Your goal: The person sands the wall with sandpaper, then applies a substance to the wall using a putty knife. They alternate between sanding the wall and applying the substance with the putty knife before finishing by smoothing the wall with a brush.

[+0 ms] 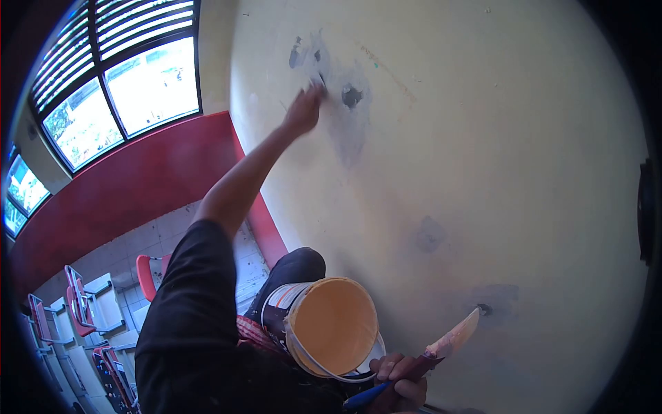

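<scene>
My left hand point(305, 110) is stretched up to the cream wall point(483, 159), closed on a small thin tool whose shape is hard to make out. It is beside a grey patch with a dark hole point(352, 96). Low in the view, my right hand point(403, 378) grips the handle of a brush point(454, 337) with pale, coated bristles, pointing up and right. The handle of a bucket point(332, 326) also passes at these fingers. The bucket is tilted towards me, its inside coated pale orange.
More grey patches point(430, 234) mark the wall, one with a small hole point(485, 309). Barred windows point(152, 84) sit above a red wall band point(138, 176) at left. Chairs point(103, 303) stand on the tiled floor at lower left. My bent knee point(302, 262) is near the wall.
</scene>
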Available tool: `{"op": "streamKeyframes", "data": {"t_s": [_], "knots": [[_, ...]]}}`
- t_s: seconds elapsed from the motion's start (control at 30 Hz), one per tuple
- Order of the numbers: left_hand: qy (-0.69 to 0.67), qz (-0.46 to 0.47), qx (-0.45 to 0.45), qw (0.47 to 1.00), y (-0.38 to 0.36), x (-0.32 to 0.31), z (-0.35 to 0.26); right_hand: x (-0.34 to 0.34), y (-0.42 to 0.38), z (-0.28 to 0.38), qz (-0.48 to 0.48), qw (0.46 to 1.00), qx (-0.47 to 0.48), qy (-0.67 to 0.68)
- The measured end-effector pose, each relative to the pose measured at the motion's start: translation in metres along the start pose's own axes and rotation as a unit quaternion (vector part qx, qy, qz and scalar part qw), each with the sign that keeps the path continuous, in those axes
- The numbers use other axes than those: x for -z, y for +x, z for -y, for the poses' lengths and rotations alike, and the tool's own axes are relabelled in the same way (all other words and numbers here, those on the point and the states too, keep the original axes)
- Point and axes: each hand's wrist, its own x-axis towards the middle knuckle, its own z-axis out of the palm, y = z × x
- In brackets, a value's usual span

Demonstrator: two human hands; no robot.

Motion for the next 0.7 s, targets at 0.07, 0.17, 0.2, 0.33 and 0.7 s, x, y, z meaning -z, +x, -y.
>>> {"op": "streamKeyframes", "data": {"t_s": [0.07, 0.17, 0.2, 0.33, 0.7], "knots": [[0.044, 0.204, -0.098, 0.973, -0.064, 0.021, -0.009, 0.0, 0.008, 0.002, 0.016, 1.0, -0.013, 0.004], [0.08, 0.264, -0.032, 0.961, -0.1, 0.053, 0.004, -0.007, 0.017, 0.005, 0.046, 0.998, -0.034, 0.017], [0.068, 0.218, 0.017, 0.973, -0.084, 0.058, 0.022, -0.006, 0.02, 0.003, 0.071, 0.997, -0.015, 0.021], [0.084, -0.101, 0.03, 0.991, 0.007, 0.07, 0.07, -0.003, 0.026, -0.002, 0.13, 0.991, -0.023, 0.024], [0.001, -0.13, 0.006, 0.991, 0.15, 0.034, 0.075, -0.007, 0.031, 0.003, 0.027, 0.996, -0.078, -0.011]]}}
